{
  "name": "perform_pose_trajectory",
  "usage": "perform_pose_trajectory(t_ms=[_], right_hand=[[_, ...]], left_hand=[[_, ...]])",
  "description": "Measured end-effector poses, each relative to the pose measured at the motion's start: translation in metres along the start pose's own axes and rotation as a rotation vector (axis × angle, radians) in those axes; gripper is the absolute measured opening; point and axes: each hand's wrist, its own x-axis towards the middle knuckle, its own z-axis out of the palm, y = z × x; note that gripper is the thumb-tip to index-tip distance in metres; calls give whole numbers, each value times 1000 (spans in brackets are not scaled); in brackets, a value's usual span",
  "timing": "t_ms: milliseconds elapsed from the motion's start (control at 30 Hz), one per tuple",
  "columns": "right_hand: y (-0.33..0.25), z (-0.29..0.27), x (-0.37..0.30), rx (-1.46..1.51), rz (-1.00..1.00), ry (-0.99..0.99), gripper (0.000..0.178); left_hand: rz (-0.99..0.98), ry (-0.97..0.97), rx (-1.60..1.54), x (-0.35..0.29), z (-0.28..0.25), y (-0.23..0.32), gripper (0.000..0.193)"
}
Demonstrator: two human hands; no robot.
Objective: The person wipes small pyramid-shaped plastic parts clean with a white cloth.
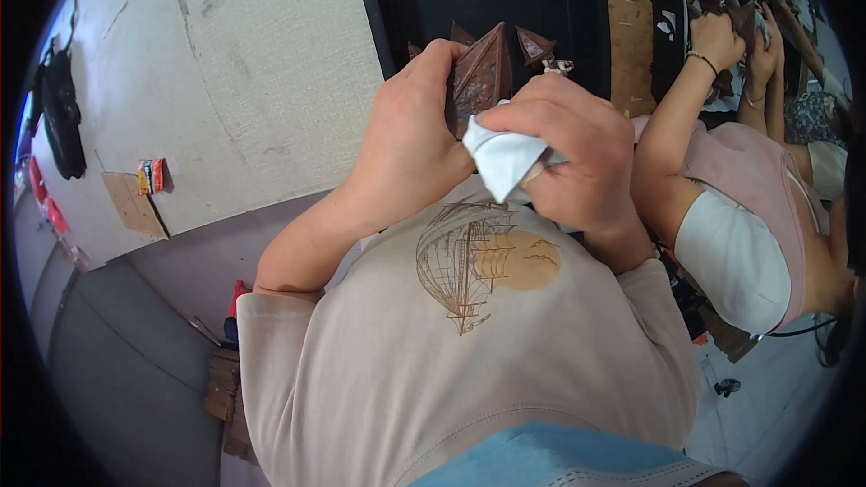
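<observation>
My left hand (410,131) is closed around the side of a dark brown model with pointed, ridged roofs (484,72), like a small castle or house. More of its brown spires rise behind my fingers, and a smaller pointed roof (534,43) shows beyond my right hand. Pinched in my right hand (582,144) is a white cloth (505,158), bunched against the lower part of the model. My hands hide the model's base and much of its body.
Beneath the model lies a black tray (577,0) with a raised rim. On the left stands a pale, stained tabletop (262,54) with a brown cardboard piece (133,203) and a small orange packet (152,176). A co-worker's arms (690,117) work close on the right.
</observation>
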Motion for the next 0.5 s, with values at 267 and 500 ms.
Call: perform_pose_trajectory(t_ms=[267, 500], right_hand=[[7, -4, -6, -67, -39, 69, 33], [-2, 3, 13, -225, -121, -6, 30]], left_hand=[[178, -90, -138, 3, -5, -7, 58], [164, -1, -26, 4, 0, 1, 57]])
